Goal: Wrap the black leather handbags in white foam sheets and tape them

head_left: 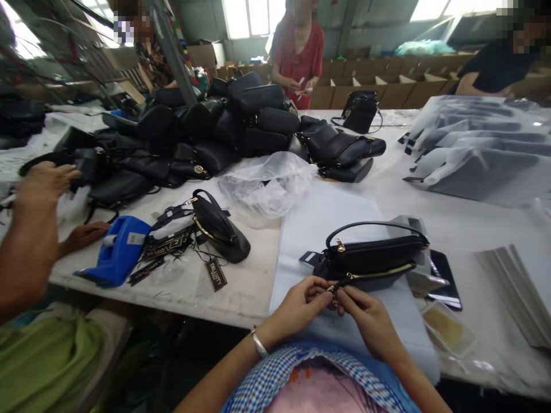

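Observation:
A black handbag [379, 255] with gold zippers and a raised top handle stands on white sheets [297, 252] right in front of me. At its near left corner, my left hand [312, 298] and my right hand [361, 307] meet with fingertips pinched. Between them is a small dark strap with a gold metal clasp [331, 288], partly covered by my fingers. Left of the bag's corner lies a black tag [309, 258]. Behind the bag's right end sits a grey box-like object [415, 269], with a dark phone [445, 281] beside it.
Black bags [206, 126] are heaped at the back left. A blue tape dispenser [123, 249], another handbag [219, 229] and hang tags [215, 274] lie left, near a co-worker's arm [30, 229]. Wrapped bags [486, 166], grey sheets [512, 292] and a clear tray [447, 330] are right.

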Tool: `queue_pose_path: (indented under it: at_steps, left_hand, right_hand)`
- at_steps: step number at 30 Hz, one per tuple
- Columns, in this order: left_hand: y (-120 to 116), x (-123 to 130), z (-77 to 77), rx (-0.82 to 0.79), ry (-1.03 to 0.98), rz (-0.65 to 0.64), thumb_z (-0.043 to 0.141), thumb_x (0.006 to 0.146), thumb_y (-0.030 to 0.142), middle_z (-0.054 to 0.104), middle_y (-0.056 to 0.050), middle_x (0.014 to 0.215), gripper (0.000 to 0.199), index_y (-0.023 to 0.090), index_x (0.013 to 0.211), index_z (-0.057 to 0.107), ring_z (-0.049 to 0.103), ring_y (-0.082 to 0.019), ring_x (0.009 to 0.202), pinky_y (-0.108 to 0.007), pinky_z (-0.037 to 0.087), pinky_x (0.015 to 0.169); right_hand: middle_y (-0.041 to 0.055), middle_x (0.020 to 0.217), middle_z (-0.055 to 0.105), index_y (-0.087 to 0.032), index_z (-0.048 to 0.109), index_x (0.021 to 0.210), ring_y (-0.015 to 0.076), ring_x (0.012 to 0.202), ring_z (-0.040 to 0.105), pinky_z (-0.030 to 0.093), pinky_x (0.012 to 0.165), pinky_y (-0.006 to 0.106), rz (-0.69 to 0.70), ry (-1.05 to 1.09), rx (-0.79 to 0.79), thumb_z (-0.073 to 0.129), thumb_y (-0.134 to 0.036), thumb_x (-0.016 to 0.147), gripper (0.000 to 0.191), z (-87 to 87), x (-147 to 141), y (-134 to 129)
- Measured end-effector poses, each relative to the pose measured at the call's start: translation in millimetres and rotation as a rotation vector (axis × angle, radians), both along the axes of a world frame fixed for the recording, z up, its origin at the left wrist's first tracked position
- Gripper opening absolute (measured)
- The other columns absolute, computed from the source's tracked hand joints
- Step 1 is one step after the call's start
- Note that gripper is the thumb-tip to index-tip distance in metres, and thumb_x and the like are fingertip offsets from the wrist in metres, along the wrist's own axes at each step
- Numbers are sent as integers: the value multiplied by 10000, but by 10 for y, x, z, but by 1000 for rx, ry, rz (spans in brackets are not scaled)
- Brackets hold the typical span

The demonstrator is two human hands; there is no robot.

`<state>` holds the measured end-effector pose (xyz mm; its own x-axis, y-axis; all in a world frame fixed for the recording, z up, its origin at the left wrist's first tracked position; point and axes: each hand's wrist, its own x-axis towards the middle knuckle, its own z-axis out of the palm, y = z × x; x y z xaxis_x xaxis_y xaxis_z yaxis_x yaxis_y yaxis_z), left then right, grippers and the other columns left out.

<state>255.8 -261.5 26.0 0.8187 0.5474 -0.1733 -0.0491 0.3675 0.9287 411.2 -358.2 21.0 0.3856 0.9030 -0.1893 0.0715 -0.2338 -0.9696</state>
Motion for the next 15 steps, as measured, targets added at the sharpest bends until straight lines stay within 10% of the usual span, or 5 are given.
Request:
queue_pose_path:
  at_steps: [10,15]
  left_hand:
    - [-66,-177,259,239,213,122,658,877,346,683,-17,765,225,160,971,740,596,-110,620,-219,460,627]
    - [-177,-107,66,283,237,66,620,896,345,708,-15,732,227,176,942,764,626,-130,603,-220,481,610]
  right_hand:
    - [56,837,745,-225,766,866,211,713,684,558,695,272,27,-357,5,672,-524,824,316,205,101,-38]
    - [54,805,752,-226,762,859,236,803,717,577,735,233,116,-220,-8,609,-611,836,415,149,117,-47]
